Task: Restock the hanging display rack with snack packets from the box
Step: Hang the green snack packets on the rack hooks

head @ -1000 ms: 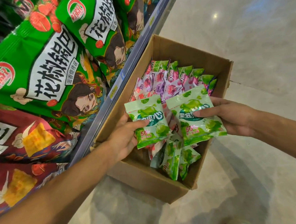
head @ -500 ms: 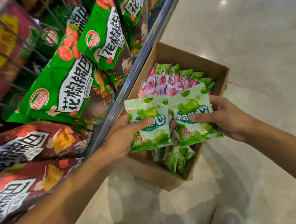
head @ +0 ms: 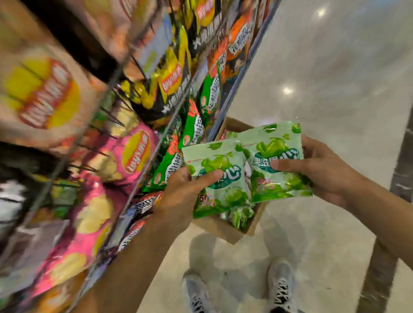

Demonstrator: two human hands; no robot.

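From the head camera, looking down, the left hand [head: 188,191] grips a pale green snack packet [head: 216,178] with its thumb curled across the front and its fingers hidden behind. The right hand [head: 320,170] holds a second green packet [head: 275,161] the same way, thumb pressed over the printed front. The two packets sit side by side at about the same height, their inner edges touching or slightly overlapping, with the right one a little higher. Both are held above the cardboard box [head: 229,232], which stands on the floor just beside the base of the display rack [head: 128,143]; most of the box is hidden behind the packets, but its near corner shows, and a few more green packets [head: 239,215] can be seen inside it below the left hand. The rack fills the left side of the view, blurred, hung with yellow chip bags [head: 170,76], a pink chip bag [head: 134,153] and green snack bags [head: 192,127] on wire pegs; finer print there cannot be read. The pale polished floor [head: 333,93] reflects ceiling lights, and a dark stripe [head: 411,149] runs across it on the right. At the bottom edge, two grey-and-white shoes [head: 241,296] stand on the floor, toes pointing toward the box.
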